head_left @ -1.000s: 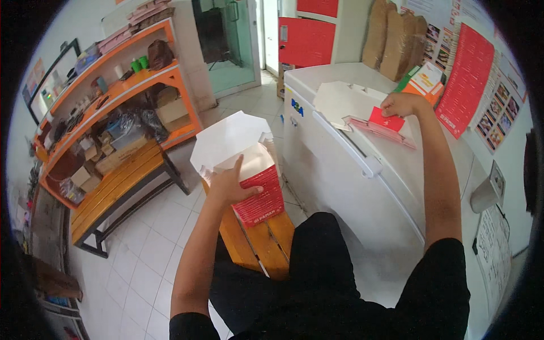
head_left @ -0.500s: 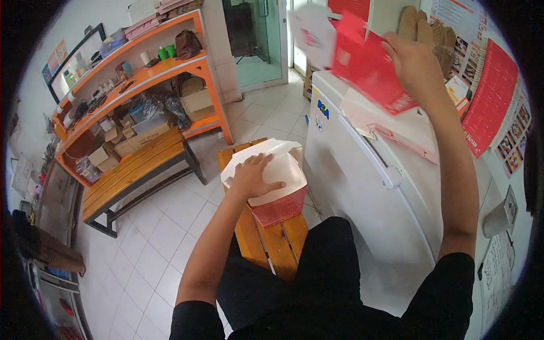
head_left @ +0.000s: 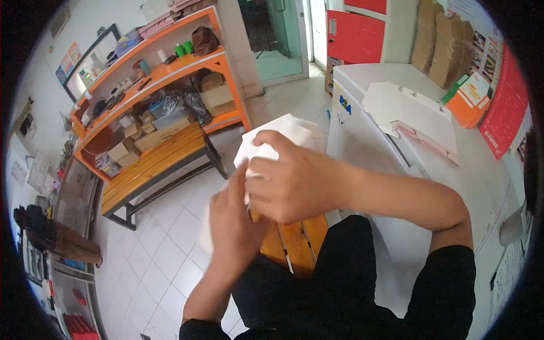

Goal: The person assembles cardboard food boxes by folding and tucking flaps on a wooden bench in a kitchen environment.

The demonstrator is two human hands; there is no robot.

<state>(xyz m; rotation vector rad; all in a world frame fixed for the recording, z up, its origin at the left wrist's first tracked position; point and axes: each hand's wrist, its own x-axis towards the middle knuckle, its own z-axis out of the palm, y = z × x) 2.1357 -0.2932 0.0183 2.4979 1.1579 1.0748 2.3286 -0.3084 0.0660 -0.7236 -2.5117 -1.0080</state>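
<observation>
My two hands meet in front of me, above the slatted wooden stool (head_left: 300, 249). My right hand (head_left: 297, 181) has its fingers curled in beside my left hand (head_left: 235, 221), whose fingers point upward. Between them they grip a paper carton (head_left: 205, 235), of which only a blurred pale edge shows left of my left hand; the rest is hidden. Just beyond my hands stands an open box (head_left: 289, 131), its white flaps showing and its lower part covered by my hands.
On the right, a white chest freezer (head_left: 368, 153) bears flat white cartons (head_left: 405, 107) and an orange-green packet (head_left: 467, 102). A wooden bench (head_left: 156, 173) stands left, before an orange shelf (head_left: 235, 116) loaded with boxes and bags.
My right hand has brought the red-and-white carton down from above the freezer to my left hand. The left hand has come off the open box and drawn nearer to me.
</observation>
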